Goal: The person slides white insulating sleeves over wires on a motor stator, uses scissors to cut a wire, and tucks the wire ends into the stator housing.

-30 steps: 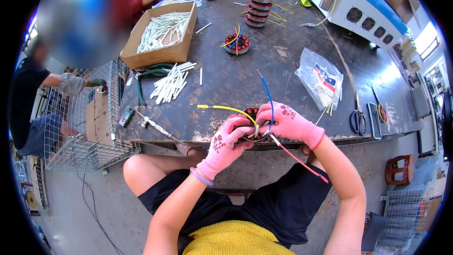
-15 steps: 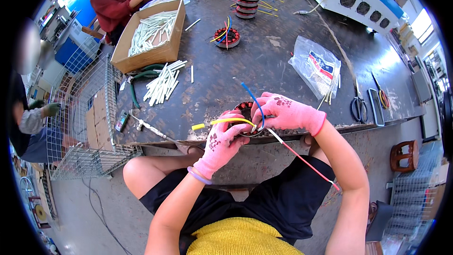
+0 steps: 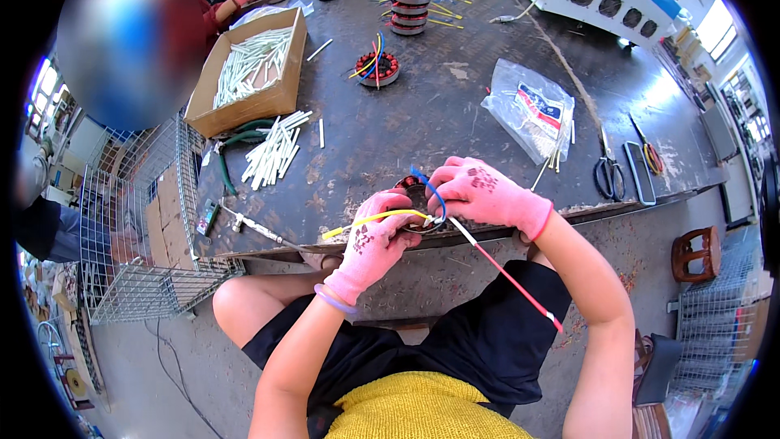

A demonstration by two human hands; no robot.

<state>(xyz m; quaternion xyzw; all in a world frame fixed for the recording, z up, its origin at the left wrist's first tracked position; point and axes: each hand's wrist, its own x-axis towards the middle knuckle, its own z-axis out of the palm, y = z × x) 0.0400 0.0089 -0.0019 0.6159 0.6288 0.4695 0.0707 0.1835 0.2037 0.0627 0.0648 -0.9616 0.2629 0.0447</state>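
At the near edge of the bench (image 3: 455, 126), around its middle, the left hand (image 3: 380, 230), in a pink glove, grasps the left side of a wire-wound ring (image 3: 411, 184), likely to steady it. The right hand (image 3: 483, 193), gloved alike, has its fingers bent at the ring's right side, by the foot of a blue wire (image 3: 439, 201); whether they pinch that wire or the ring, I cannot tell. A yellow wire (image 3: 382, 215) crosses the left fingers, and a red wire (image 3: 526, 294) with a white sleeve hangs past the bench edge, perhaps to stay clear of the fingers.

Farther in, toward the left edge, lie loose white tubes (image 3: 275, 150), probably heaped there for easy reach, with a carton (image 3: 286, 91) of more behind them. A second ring (image 3: 382, 76) sits beyond the hands, its wires upright; a stack of rings (image 3: 409, 0) stands toward the far edge, seemingly piled to save room.

Nearer the right edge, a clear bag (image 3: 508, 97) bears a red, white and blue label, its print too small to read. Dark printed marks show on both gloves.
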